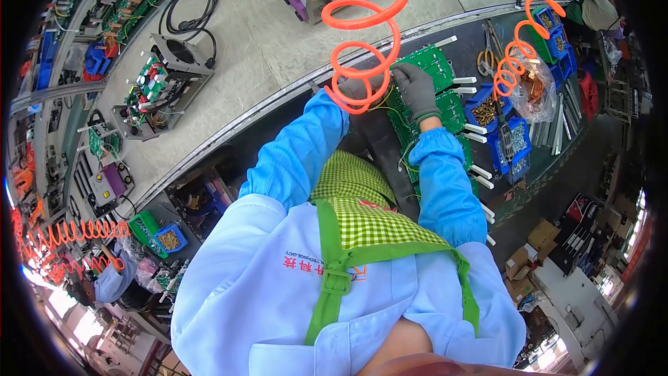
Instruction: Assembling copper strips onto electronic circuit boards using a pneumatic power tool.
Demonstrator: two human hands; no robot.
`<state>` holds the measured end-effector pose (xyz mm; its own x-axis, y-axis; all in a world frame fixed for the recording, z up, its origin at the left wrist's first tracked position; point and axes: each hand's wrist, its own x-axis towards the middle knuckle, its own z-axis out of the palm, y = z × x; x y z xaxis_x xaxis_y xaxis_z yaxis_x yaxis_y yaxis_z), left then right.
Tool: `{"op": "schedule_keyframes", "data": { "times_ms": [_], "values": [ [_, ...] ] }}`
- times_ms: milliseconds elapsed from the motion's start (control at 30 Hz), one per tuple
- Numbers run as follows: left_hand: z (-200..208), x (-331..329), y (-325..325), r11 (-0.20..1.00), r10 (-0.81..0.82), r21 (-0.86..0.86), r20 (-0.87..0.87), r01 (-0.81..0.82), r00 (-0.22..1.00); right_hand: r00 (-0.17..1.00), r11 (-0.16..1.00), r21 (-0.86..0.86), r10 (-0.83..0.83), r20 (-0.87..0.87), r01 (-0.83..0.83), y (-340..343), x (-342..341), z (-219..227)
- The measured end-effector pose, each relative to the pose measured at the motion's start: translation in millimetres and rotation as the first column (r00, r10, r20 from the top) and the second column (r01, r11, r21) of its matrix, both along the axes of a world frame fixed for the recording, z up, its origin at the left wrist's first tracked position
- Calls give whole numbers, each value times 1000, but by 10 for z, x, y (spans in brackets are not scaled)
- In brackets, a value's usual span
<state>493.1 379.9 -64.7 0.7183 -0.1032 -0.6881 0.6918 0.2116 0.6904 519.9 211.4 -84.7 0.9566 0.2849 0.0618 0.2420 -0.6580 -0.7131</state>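
Observation:
My right hand (416, 89), in a grey glove, is over the left edge of a row of green circuit boards (447, 113). Its fingers are curled together, and whatever they may pinch is hidden. Close by on the left is my left hand (359, 88), also gloved in grey and partly covered by the loops of an orange coiled hose (358, 56); its fingers cannot be made out. Thin yellow wires (383, 102) run between the hands and along the boards. White bars (465, 81) stick out from the boards' right side.
Right of the boards lie blue bins of brass-coloured screws (481, 113) and silver hardware (516, 141), a power screwdriver (506, 138), yellow-handled cutters (486, 63) and a plastic bag (534, 90). Opened electronic units (163, 83) stand on the grey line beyond. Other people (598, 10) are at the far right and lower left.

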Motion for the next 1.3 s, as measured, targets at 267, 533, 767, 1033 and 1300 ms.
{"op": "schedule_keyframes", "data": {
  "times_ms": [267, 533, 767, 1033, 1300],
  "values": [
    [-123, -36, 8, 993, 26, 113, 44, -31, 999, 998, 983, -183, -8, 61, 19, 75, 7, 34],
    [-253, -30, 50, 973, 46, 220, 95, -66, 994, 993, 989, -136, 68, 98, -55, 47, -132, 93],
    [-361, -8, 37, 940, 60, 326, 138, -103, 989, 990, 980, -181, -55, 126, 78, 183, -164, 39],
    [-440, -40, 71, 879, -10, 463, 251, -111, 968, 977, 928, -306, -203, 62, 213, 209, -147, 15],
    [-501, -127, 170, 794, -126, 592, 382, -138, 916, 986, 986, -40, -159, 46, 161, 142, -185, -49]
  ]
}}
